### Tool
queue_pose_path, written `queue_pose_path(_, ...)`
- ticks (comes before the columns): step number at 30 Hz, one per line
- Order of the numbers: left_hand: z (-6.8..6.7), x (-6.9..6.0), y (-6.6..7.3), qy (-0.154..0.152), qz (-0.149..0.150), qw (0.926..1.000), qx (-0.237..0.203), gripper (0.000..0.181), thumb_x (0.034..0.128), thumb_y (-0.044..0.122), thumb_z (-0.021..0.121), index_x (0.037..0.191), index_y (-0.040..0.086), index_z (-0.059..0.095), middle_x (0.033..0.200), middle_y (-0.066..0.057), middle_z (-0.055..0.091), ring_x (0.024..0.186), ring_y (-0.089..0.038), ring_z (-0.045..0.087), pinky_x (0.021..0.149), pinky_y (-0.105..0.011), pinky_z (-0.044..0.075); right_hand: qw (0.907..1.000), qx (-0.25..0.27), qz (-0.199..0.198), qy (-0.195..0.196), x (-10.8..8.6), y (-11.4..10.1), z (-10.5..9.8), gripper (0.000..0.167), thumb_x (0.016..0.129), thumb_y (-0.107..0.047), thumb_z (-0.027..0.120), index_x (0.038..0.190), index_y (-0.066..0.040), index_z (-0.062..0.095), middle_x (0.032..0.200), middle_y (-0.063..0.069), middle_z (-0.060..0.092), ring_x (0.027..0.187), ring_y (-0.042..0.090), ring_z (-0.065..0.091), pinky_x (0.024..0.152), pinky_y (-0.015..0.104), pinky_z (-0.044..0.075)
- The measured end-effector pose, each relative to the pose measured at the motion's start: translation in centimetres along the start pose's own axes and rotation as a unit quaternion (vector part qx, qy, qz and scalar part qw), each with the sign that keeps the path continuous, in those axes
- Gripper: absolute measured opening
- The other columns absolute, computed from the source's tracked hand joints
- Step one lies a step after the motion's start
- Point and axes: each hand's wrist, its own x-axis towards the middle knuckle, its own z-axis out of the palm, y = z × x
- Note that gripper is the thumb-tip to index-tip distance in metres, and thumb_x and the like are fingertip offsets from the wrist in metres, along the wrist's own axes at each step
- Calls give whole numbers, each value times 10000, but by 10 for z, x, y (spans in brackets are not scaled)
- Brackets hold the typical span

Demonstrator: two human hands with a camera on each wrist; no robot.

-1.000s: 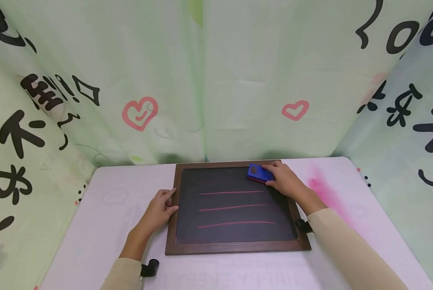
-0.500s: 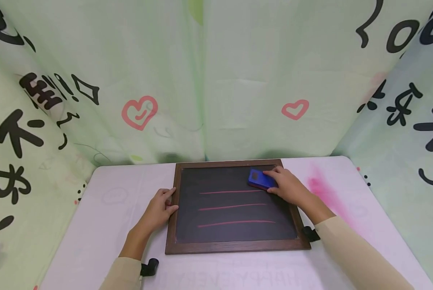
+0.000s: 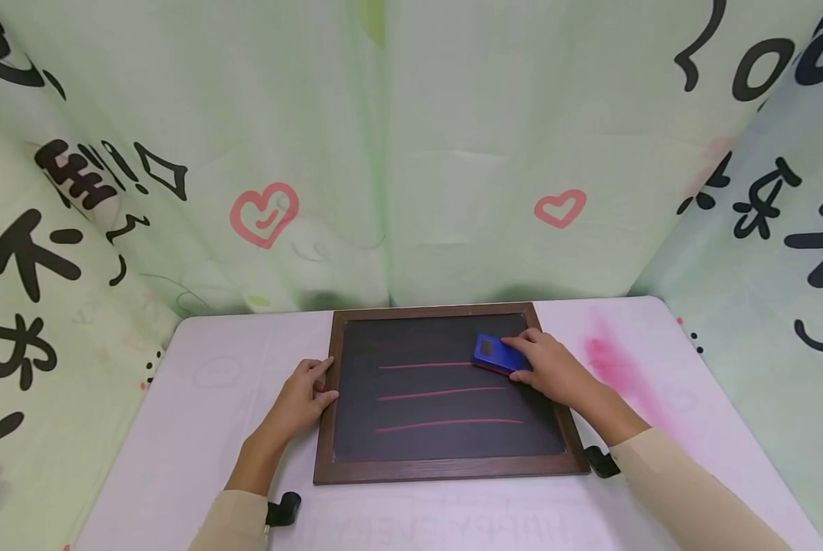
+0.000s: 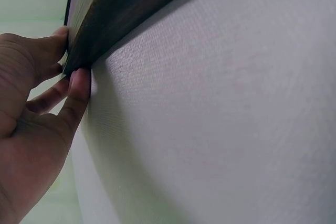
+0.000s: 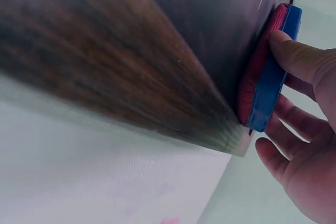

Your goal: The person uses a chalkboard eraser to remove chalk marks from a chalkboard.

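Note:
A small blackboard [image 3: 418,448] in a brown wooden frame lies on the table, with several pink chalk lines across its dark surface. My left hand [image 3: 300,399] holds the frame's left edge, thumb and fingertips against it; the left wrist view shows this hand [image 4: 39,114] at the frame edge [image 4: 113,19]. My right hand [image 3: 556,369] grips a blue eraser [image 3: 497,353] near the board's upper right, over the right end of the top line. In the right wrist view, the eraser's [image 5: 270,85] red felt face rests against the board, the thumb on one side and fingers on the other.
The white table [image 3: 226,367] extends around the board, with a pink smear [image 3: 614,360] to the right. A pale green curtain [image 3: 453,153] with hearts and black lettering hangs behind and at both sides. Black cameras [image 3: 284,509] are worn at the wrists.
My right hand has slid the eraser down toward me from the board's top right, onto the first line, whose right end it now covers. My left hand stays on the frame.

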Motion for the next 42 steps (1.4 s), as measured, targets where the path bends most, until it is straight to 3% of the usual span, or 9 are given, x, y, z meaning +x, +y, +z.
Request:
queue_pose_path(15,-2,-1,-2,-3,47,10000,-28,634,932,26,739,1504,-52,476,1386,-252,521,986,-262,608,829,-389,534,9994,-31,-321,154,13,-13,9,596,877,-211,835,1374,33,615,1198,219,615,1076,385,586,943,531,514)
queue_pose_path(32,-1,-3,-1,21,22,10000,-7,636,927,26,746,1500,-49,483,1377,-241,528,984,-257,604,822,-378,537,9982,-136,-481,-345,50,-60,23,622,917,-296,798,1409,22,588,1235,202,603,1101,344,587,963,489,527)
queue_pose_path(42,0,-1,0,38,47,10000,-56,638,922,26,751,1499,-46,487,1378,-241,531,984,-260,604,831,-386,537,9955,-286,-767,-481,75,-96,34,620,932,-315,780,1426,4,581,1255,190,600,1069,321,578,945,441,522)
